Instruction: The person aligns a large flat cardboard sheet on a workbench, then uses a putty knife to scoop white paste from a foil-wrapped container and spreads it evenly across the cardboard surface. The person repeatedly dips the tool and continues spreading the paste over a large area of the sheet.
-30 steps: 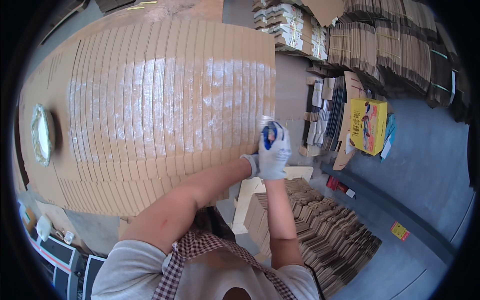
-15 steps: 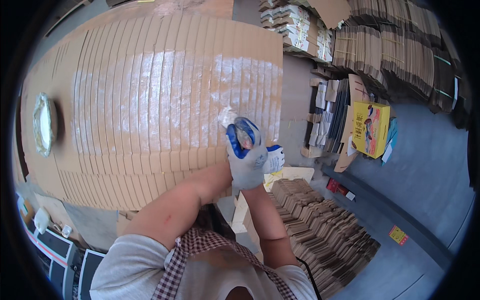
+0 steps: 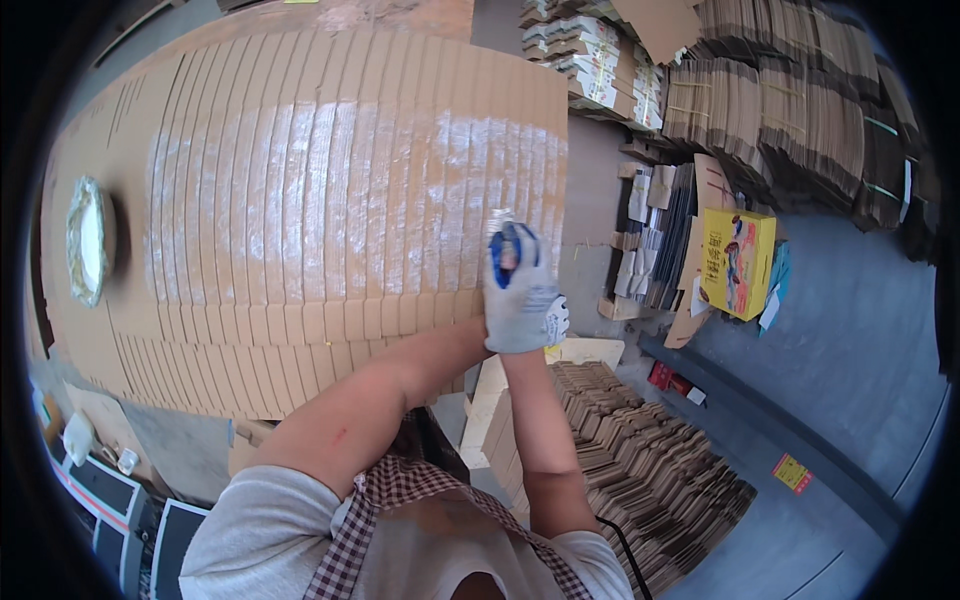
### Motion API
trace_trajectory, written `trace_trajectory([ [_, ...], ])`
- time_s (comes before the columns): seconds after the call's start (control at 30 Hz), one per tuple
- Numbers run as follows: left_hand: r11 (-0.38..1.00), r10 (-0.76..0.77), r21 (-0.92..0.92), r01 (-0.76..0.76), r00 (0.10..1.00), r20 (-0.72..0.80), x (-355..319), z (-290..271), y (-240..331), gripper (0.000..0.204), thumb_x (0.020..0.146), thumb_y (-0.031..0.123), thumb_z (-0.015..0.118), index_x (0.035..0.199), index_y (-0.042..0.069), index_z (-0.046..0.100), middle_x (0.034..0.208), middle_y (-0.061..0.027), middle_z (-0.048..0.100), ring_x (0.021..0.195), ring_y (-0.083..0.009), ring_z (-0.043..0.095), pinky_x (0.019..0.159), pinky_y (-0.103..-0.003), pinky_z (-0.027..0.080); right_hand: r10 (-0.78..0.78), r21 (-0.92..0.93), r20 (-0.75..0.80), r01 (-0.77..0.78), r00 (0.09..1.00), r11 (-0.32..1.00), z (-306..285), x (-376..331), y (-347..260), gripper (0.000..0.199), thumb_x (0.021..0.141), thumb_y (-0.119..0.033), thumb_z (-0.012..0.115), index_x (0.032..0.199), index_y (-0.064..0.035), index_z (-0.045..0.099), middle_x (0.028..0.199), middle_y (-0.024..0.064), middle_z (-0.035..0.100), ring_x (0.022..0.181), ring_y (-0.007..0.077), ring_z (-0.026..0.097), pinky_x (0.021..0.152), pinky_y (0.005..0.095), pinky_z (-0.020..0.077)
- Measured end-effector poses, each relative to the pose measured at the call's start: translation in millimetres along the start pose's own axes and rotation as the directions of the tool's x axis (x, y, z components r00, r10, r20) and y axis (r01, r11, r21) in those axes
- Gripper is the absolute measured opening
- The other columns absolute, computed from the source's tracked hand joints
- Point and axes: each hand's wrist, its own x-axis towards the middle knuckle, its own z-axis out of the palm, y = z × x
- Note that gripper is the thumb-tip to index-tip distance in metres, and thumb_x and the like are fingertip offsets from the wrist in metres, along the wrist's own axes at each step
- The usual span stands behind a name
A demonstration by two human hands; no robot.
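Just right of the frame's centre, the left hand [image 3: 515, 295], in a grey glove with blue-coated fingertips, lies over the near right edge of a large bundle of flat cardboard sheets [image 3: 300, 200], fingers stretched up onto its top. Whether they are closed on anything cannot be told, though a small crumpled bit of clear film shows just above the fingertips. The right hand [image 3: 553, 322], in a white glove, is tucked directly behind and under the left, only its edge peeking out at the left wrist; how far open it is and what it touches cannot be made out. Both bare forearms rise from the lower middle of the frame and meet there. The bundle fills the upper left and centre, its sheets standing edge-on in a fanned row, and a glossy band of clear stretch wrap [image 3: 330, 180] runs across the middle of it. A roll of stretch wrap [image 3: 88, 240] lies at the bundle's far left end, well apart from both hands. The bundle's right edge runs down the frame just right of the hands, with a strip of bare grey floor [image 3: 850, 330] beyond it. In the lower right, a low stack of flattened cartons [image 3: 640, 450] spreads close beside the right forearm. A yellow printed box [image 3: 737, 262] stands at right, with tall stacks of folded cardboard [image 3: 780, 100] crowding the upper right.
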Motion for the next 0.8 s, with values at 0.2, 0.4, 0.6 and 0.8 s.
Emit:
trace_trajectory([
  [0.2,0.97,0.129,0.199,-0.138,0.99,0.058,14,13,5,0.013,0.083,0.019,0.058,0.085,0.02,0.072,0.089,-0.0008,0.068,0.087,-0.0215,0.063,0.079,-0.037,0.043,-0.032,0.272,0.084,0.008,0.996,0.962,-5,-17,-16,0.045,0.085,-0.013,0.072,0.126,-0.0062,0.055,0.12,0.0168,0.061,0.106,0.0366,0.063,0.091,0.0423,0.0513],
  [0.4,0.908,0.243,0.325,-0.263,0.965,0.101,28,19,6,0.014,0.082,0.019,0.059,0.08,0.02,0.073,0.085,-0.0001,0.069,0.084,-0.0213,0.064,0.076,-0.038,0.044,0.235,0.069,-0.149,-0.227,0.961,0.971,-33,3,39,0.04,0.086,-0.011,0.07,0.122,-0.0018,0.056,0.112,0.0159,0.062,0.099,0.0336,0.064,0.091,0.0396,0.0509],
  [0.6,0.883,0.308,0.334,-0.33,0.944,0.117,40,40,1,0.012,0.08,0.018,0.061,0.078,0.019,0.073,0.083,0.0001,0.069,0.081,-0.0203,0.065,0.074,-0.037,0.046,0.447,0.309,-0.385,-0.343,0.808,0.887,-87,-16,70,0.036,0.083,0.004,0.07,0.116,-0.0014,0.06,0.102,0.0093,0.065,0.092,0.0183,0.063,0.086,0.0309,0.0513],
  [0.8,0.98,0.198,-0.002,-0.199,0.976,0.094,47,47,-3,0.016,0.085,0.019,0.059,0.08,0.016,0.073,0.083,-0.0006,0.07,0.08,-0.0236,0.066,0.08,-0.042,0.049,0.52,0.418,-0.257,-0.391,0.815,0.82,-77,-47,96,0.036,0.08,0.001,0.072,0.115,-0.0012,0.061,0.106,0.0098,0.065,0.099,0.0196,0.062,0.091,0.0317,0.0492],
])
